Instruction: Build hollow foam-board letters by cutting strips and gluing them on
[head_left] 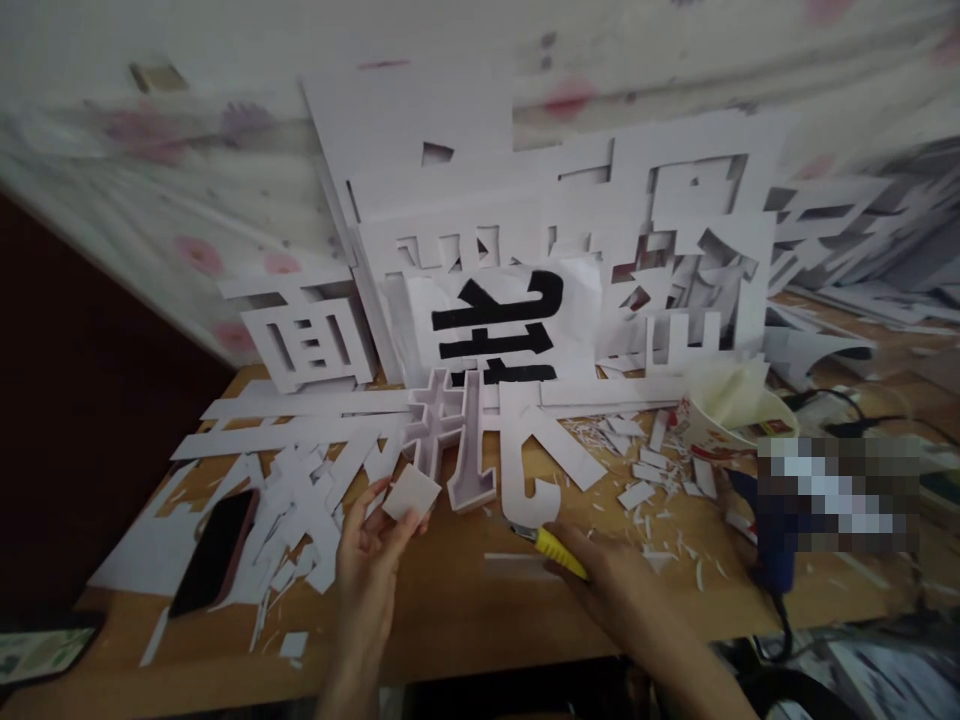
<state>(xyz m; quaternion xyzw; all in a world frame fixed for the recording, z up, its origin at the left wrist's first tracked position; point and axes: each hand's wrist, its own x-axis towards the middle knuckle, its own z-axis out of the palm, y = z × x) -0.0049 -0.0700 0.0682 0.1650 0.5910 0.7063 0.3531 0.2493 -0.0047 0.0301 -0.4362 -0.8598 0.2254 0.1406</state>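
Observation:
Between the thumb and fingers of my left hand (375, 540) is a small white square piece (412, 492), tilted above the wooden table. My right hand (592, 570) is closed round a yellow cutter (561, 553), its metal tip beside the lower end of a flat white character piece (517, 470). Just beyond my left hand, a hollow white character with raised walls (472, 450) stands on the table. Behind it leans a paper sheet (577, 310) printed with black strokes.
A dark phone (214, 555) lies at the left among white offcuts (300, 500). To the right are a paper bowl (731, 420), a blue tool with a cord (776, 545) and scraps. Cut-out white boards (450, 200) lean against the back wall.

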